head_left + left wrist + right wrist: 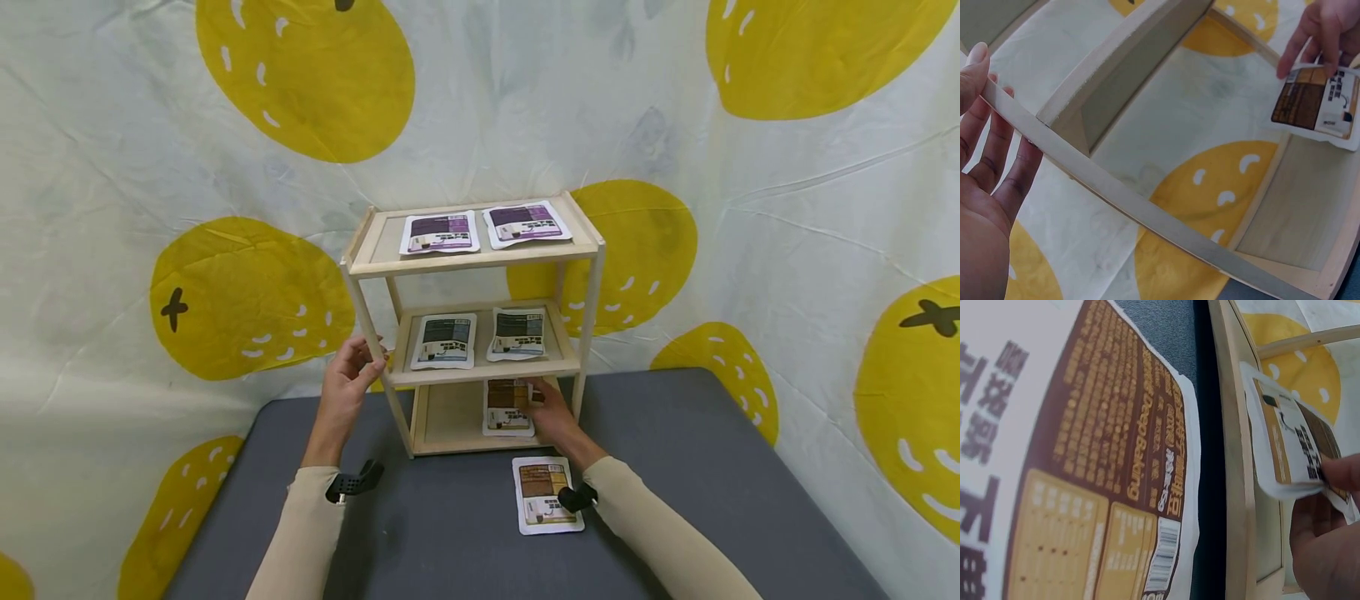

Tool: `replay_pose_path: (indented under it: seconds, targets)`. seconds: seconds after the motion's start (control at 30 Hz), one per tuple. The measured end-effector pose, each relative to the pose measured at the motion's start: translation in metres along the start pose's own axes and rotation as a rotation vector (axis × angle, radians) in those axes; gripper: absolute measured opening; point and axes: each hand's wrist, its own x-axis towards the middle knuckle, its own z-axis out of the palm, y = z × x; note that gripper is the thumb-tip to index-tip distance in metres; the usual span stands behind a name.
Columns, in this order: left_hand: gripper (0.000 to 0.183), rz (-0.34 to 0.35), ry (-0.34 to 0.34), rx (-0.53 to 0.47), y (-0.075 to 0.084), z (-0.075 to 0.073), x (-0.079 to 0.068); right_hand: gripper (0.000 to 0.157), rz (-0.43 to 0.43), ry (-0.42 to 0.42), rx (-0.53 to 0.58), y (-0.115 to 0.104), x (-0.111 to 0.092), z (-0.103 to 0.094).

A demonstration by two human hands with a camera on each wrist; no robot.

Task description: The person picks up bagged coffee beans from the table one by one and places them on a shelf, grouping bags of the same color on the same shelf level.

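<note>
A small three-tier wooden rack stands on the dark table. With thumb and fingers on either side, my left hand holds the rack's left front post at about middle-shelf height. My right hand reaches in at the bottom tier and pinches a brown-and-white coffee pouch by its side edge. In the right wrist view this pouch is tilted inside the front rail; whether it touches the shelf I cannot tell. Below my right wrist, a second brown coffee pouch lies flat on the table.
Two purple-labelled pouches lie on the top shelf. Two dark green-labelled pouches lie side by side on the middle shelf, just above my right hand. A white cloth with yellow fruit hangs behind the table.
</note>
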Motion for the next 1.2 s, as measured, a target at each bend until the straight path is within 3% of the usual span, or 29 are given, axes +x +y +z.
replay_pose_path:
  seconds: [0.37, 0.53, 0.77, 1.2]
  targets:
    - [0.042, 0.015, -0.017, -0.006, -0.001, 0.001, 0.0, 0.066, 0.038, 0.054, -0.013, 0.001, 0.0, 0.002]
    - [0.04, 0.018, -0.018, 0.005, -0.002, 0.001, -0.001, 0.071, -0.008, 0.034, -0.1, -0.002, -0.006, 0.0]
    - [0.036, 0.006, -0.01, -0.004, 0.0, 0.0, 0.0, 0.062, -0.109, 0.051, -0.191, -0.017, -0.014, 0.0]
    - [0.033, -0.001, 0.003, -0.041, 0.002, 0.002, 0.002, 0.055, -0.102, -0.139, -0.085, -0.038, -0.035, -0.011]
